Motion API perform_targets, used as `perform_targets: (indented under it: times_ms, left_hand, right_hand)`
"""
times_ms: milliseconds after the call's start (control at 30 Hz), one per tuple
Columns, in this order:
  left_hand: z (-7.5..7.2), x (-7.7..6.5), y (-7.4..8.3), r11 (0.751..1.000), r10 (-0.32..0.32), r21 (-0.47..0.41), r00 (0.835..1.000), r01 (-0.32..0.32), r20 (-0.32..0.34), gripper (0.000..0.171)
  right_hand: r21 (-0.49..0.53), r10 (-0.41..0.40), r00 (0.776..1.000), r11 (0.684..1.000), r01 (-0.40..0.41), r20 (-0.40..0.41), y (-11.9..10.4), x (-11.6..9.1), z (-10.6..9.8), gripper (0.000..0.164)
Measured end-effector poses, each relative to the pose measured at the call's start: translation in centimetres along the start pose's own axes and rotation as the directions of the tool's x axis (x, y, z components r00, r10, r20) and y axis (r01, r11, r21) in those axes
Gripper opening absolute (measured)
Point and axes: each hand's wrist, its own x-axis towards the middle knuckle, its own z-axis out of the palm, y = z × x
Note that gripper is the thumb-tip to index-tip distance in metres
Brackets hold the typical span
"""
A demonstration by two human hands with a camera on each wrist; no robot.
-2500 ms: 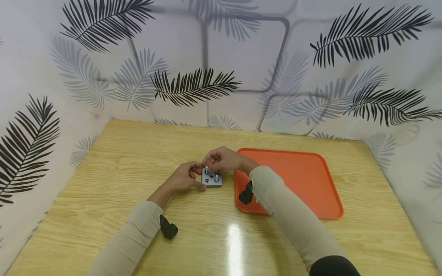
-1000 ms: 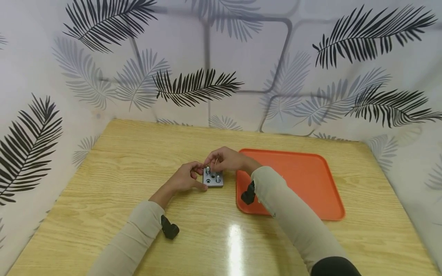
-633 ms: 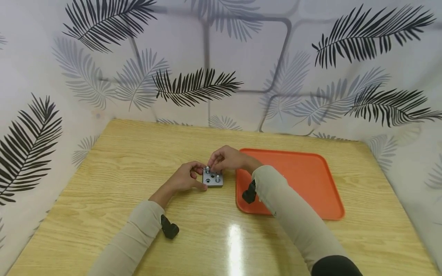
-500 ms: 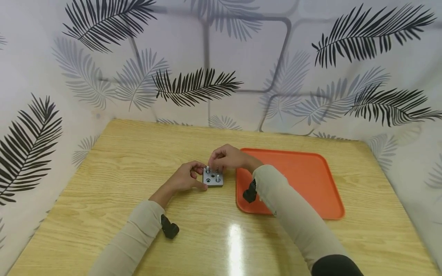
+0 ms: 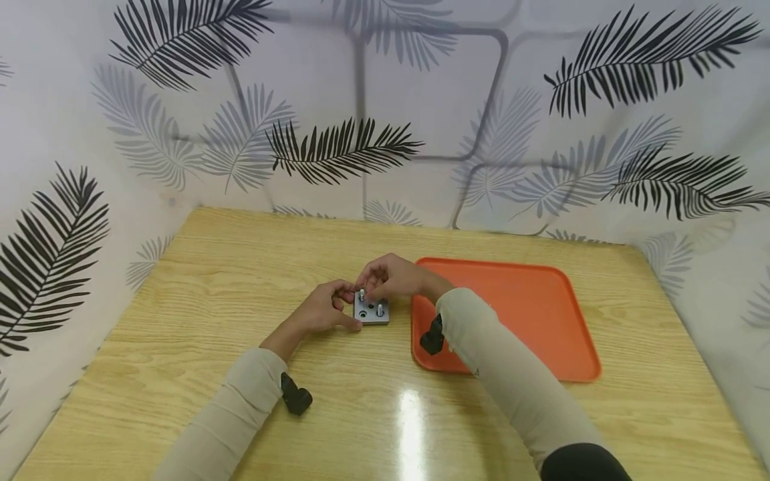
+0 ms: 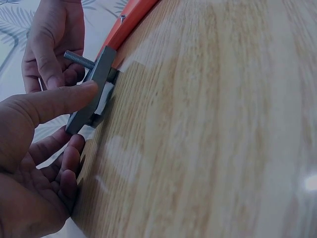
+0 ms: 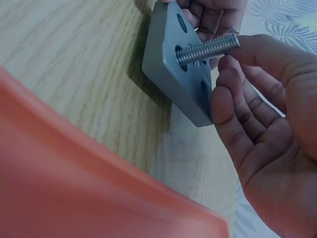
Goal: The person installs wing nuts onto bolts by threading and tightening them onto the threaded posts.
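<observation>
A small grey metal plate (image 5: pixel 371 313) with holes lies on the wooden table, just left of the orange tray. Two bolts stand in it: one at the far left corner (image 5: pixel 361 295), one nearer the right (image 5: pixel 379 310). My left hand (image 5: pixel 351 307) grips the plate's left edge, thumb (image 6: pixel 54 101) on the near side, fingers at the far side. My right hand (image 5: pixel 366 291) reaches over the plate from behind and pinches the far-left bolt. In the right wrist view, thumb and fingertips (image 7: pixel 225 67) close round the threaded bolt (image 7: pixel 208 48) sticking out of the plate (image 7: pixel 173 74).
An orange tray (image 5: pixel 529 314) sits right of the plate, its edge close to the plate (image 6: pixel 131 20). Leaf-patterned walls enclose the table on three sides. Bare wooden tabletop (image 5: pixel 210 287) stretches to the left and toward me.
My right hand's fingers shifted a little over the plate's far edge and are back on the far-left bolt. The left hand and plate stayed put.
</observation>
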Motion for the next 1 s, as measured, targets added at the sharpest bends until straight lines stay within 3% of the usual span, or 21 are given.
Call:
perform_targets:
  times_ms: [167,367,667,1000]
  left_hand:
    - [0.05,-0.05,-0.07,0.999,0.002,-0.034,1.000,-0.002,-0.001,0.066]
    - [0.02,0.03,-0.02,0.999,0.003,-0.032,1.000,-0.004,-0.008,0.063]
    - [-0.02,0.15,-0.12,1.000,-0.002,-0.024,1.000,0.002,-0.001,0.065]
    - [0.00,0.29,-0.41,1.000,0.009,-0.009,1.000,-0.009,-0.001,0.065]
  right_hand:
    - [0.020,0.078,0.996,0.997,-0.077,-0.039,-0.03,-0.17,0.15,0.018]
    - [0.041,0.108,0.993,0.993,-0.106,-0.049,-0.07,-0.32,-0.03,0.014]
    - [0.065,0.027,0.998,0.998,-0.023,-0.062,0.04,-0.20,-0.61,0.022]
    - [0.079,0.033,0.999,0.996,-0.033,0.002,0.12,-0.06,-0.40,0.029]
